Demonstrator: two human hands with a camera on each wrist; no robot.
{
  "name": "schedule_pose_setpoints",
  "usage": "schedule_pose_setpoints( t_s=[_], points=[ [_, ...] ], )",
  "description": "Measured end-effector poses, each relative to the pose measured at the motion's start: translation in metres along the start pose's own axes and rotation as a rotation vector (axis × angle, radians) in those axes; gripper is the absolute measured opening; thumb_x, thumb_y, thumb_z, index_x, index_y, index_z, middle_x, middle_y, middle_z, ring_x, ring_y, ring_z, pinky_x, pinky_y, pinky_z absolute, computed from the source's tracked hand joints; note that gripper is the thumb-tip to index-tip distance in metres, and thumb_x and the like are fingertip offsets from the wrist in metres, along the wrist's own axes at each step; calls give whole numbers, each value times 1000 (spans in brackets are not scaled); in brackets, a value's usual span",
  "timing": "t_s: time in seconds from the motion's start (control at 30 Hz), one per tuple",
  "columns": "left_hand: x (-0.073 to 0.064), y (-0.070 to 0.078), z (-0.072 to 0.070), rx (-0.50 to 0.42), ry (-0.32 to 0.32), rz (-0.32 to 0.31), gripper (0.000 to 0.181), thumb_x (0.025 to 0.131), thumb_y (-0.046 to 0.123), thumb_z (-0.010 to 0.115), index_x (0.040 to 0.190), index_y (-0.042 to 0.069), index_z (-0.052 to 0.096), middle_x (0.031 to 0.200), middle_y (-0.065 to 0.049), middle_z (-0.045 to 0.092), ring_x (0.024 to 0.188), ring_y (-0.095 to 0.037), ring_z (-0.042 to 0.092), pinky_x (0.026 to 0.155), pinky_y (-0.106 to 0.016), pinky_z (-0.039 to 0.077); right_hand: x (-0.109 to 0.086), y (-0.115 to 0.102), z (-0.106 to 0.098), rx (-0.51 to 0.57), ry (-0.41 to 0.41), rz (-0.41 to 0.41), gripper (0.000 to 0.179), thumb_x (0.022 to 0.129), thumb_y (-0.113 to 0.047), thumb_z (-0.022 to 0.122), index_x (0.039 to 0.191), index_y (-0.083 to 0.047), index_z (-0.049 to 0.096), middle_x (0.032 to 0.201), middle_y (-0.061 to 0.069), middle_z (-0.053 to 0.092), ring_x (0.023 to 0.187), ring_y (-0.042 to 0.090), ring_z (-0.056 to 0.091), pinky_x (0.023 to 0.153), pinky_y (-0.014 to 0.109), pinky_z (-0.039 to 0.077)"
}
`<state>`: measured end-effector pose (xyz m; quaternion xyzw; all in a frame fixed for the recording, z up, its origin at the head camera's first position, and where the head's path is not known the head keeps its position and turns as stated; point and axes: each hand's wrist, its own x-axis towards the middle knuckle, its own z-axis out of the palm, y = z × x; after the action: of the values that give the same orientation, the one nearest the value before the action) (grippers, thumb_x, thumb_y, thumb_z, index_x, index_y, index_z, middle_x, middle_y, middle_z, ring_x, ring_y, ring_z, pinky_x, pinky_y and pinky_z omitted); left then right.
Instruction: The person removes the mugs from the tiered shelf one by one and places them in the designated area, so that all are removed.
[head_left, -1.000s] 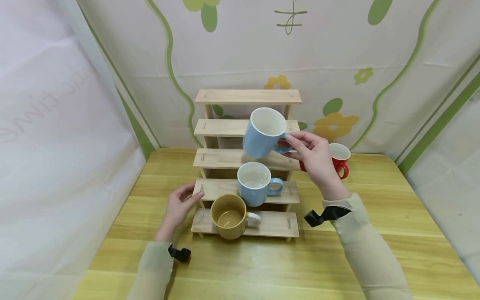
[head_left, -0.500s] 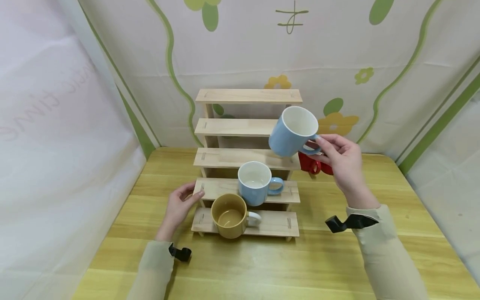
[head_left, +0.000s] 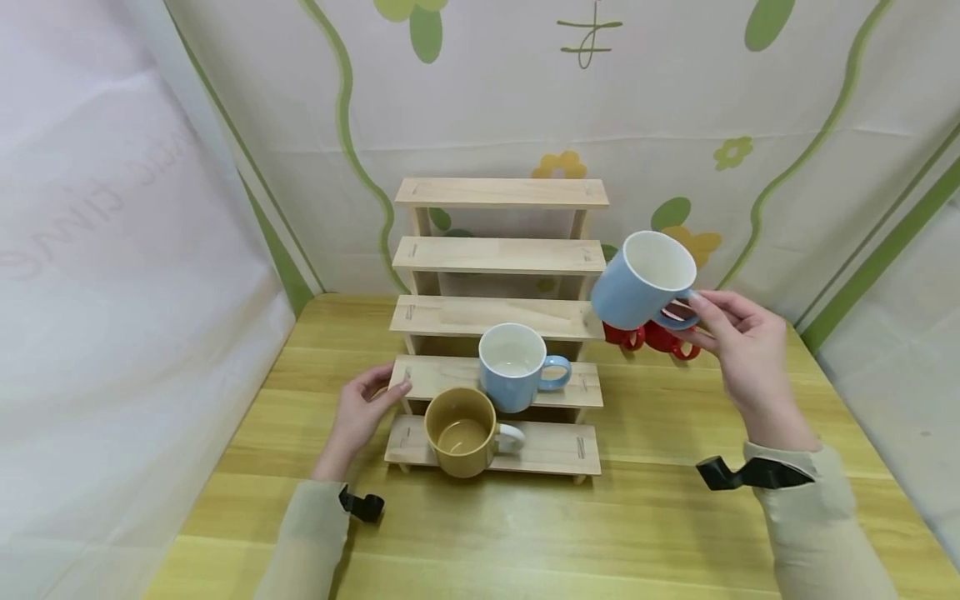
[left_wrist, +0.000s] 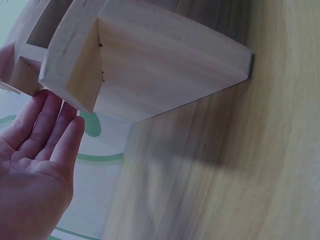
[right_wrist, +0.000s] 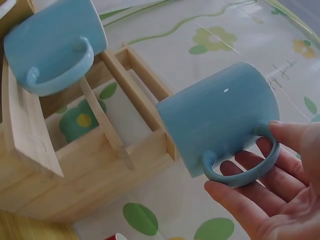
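My right hand (head_left: 753, 354) holds a light blue mug (head_left: 633, 292) by its handle, in the air to the right of a stepped wooden shelf (head_left: 502, 254). In the right wrist view, the thumb and fingers pinch the mug's handle (right_wrist: 250, 176). My left hand (head_left: 363, 408) grips the left end of the second-lowest step, thumb on top; straight fingers (left_wrist: 42, 122) lie under its edge in the left wrist view. On that step stands another light blue mug (head_left: 510, 390). A mustard-yellow mug (head_left: 461, 433) with a white handle stands on the lowest step.
Two red mugs, a left one (head_left: 622, 336) and a right one (head_left: 663, 340), stand on the wooden table (head_left: 675, 517) behind the held mug, which partly covers them. A white patterned cloth (head_left: 480, 100) hangs behind the shelf and along both sides.
My right hand has carried the held light blue mug from in front of the shelf to its right, ending slightly lower. My left hand and the mugs on the steps stay in place.
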<state>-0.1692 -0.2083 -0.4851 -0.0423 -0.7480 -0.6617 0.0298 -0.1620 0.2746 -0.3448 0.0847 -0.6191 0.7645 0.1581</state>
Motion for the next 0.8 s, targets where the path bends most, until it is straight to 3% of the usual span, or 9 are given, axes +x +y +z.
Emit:
schedule_pose_setpoints(
  t_s=[0.5, 0.8],
  points=[
    [-1, 0, 1, 15, 5, -1, 46, 94, 17, 77, 131, -5, 62, 128, -20, 63, 117, -24, 60, 101, -25, 49, -15, -1, -45, 105, 65, 10, 24, 97, 3, 65, 115, 18, 65, 110, 18, 73, 98, 27, 73, 77, 41, 58],
    [-1, 0, 1, 13, 11, 3, 46, 94, 16, 77, 132, -5, 62, 129, -20, 63, 117, -25, 59, 102, -24, 49, -17, -3, -68, 186, 148, -11, 20, 96, 6, 64, 112, 18, 65, 106, 20, 74, 95, 27, 74, 73, 41, 59]
  ],
)
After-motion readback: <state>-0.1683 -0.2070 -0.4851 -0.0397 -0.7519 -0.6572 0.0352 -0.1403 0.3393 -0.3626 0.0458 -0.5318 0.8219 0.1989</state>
